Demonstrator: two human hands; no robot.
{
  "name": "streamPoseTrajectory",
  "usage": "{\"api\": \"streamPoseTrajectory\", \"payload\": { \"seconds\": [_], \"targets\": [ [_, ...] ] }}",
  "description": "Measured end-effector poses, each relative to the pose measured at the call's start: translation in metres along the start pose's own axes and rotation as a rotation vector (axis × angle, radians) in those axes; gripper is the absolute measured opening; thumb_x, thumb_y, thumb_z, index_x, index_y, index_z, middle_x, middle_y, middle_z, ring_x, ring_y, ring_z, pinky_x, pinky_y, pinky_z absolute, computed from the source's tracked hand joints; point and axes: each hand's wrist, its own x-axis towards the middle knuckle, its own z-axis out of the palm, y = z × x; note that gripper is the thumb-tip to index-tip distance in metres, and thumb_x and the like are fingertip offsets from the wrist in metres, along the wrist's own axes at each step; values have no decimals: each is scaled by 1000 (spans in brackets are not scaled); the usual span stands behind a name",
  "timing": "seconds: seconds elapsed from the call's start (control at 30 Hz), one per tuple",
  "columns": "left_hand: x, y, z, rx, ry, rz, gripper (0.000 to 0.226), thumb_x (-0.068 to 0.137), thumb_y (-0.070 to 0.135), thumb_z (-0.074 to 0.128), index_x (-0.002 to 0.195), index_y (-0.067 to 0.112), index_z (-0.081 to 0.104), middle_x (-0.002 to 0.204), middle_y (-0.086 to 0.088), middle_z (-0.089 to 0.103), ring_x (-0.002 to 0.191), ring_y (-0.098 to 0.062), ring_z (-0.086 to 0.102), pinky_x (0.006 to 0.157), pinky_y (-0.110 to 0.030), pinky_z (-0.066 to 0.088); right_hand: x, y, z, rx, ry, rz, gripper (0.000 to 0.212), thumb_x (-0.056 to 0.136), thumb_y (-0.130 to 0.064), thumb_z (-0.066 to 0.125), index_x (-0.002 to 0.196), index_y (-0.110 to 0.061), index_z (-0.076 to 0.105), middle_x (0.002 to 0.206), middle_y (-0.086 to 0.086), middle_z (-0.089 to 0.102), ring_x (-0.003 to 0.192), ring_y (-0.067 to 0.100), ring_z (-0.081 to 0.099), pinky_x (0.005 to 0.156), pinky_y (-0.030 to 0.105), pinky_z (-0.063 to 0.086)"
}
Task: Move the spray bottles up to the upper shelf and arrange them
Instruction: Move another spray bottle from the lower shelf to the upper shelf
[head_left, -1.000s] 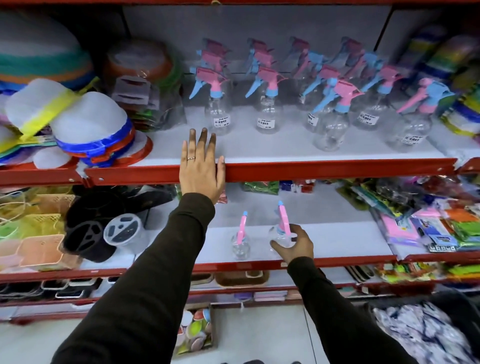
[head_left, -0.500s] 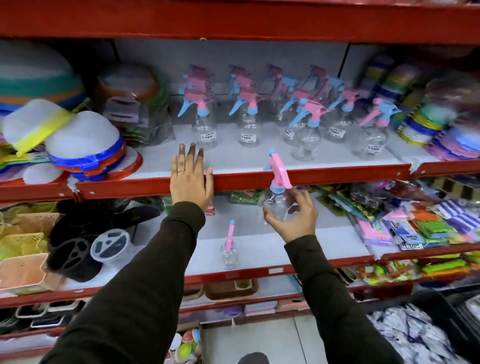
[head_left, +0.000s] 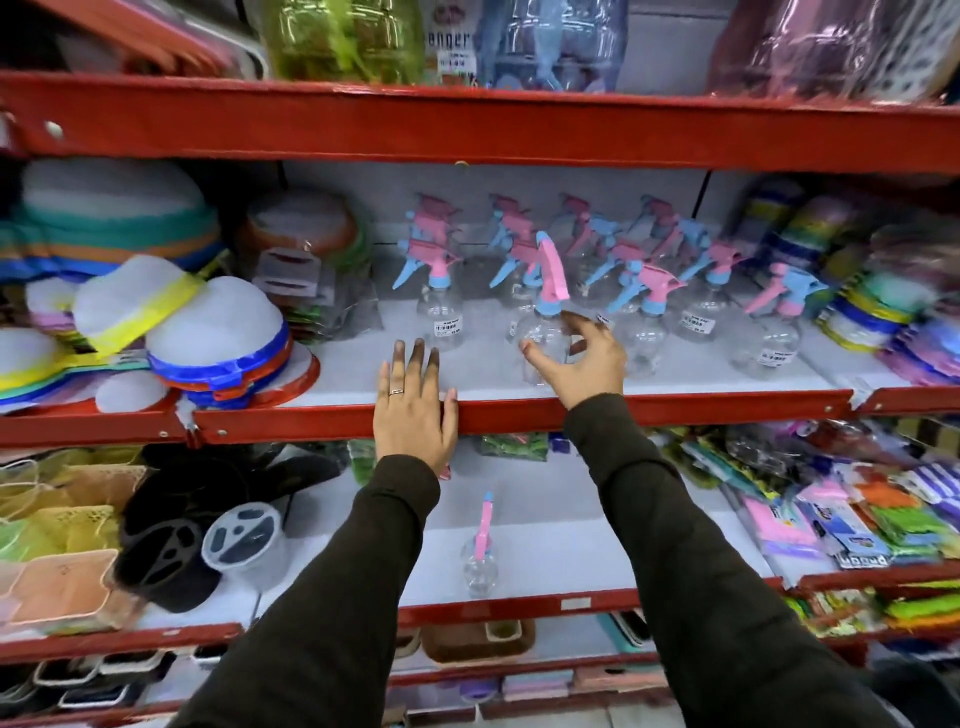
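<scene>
My right hand (head_left: 582, 358) grips a clear spray bottle with a pink and blue trigger head (head_left: 543, 332), upright at the front of the upper shelf (head_left: 675, 408). Behind it stand several similar spray bottles (head_left: 644, 317) in rows, one at the left (head_left: 439, 312) with a white label. My left hand (head_left: 413, 405) lies flat, fingers spread, on the shelf's red front edge and holds nothing. One more spray bottle (head_left: 482, 551) stands alone on the lower shelf (head_left: 519, 605) between my forearms.
Stacked plastic lids and bowls (head_left: 208, 353) fill the upper shelf's left; coloured packs (head_left: 883, 312) crowd its right. On the lower shelf are baskets (head_left: 57, 587), black containers (head_left: 171, 551) and packaged goods (head_left: 841, 519). A red shelf (head_left: 467, 124) runs overhead.
My right hand has lifted the spray bottle from below the shelf edge up onto the upper shelf. My left hand stays on the shelf edge. The camera has tilted upward.
</scene>
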Motion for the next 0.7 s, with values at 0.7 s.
{"api": "streamPoseTrajectory", "payload": {
  "seconds": [0.7],
  "targets": [
    [1, -2, 2, 14, 22, 14, 58, 99, 36, 33, 147, 6, 46, 164, -11, 28, 154, -33, 17, 125, -40, 1, 7, 10, 15, -97, 44, 61, 71, 56, -61, 82, 106, -19, 54, 111, 5, 53, 107, 26, 55, 95, 41, 51]
  ]
}}
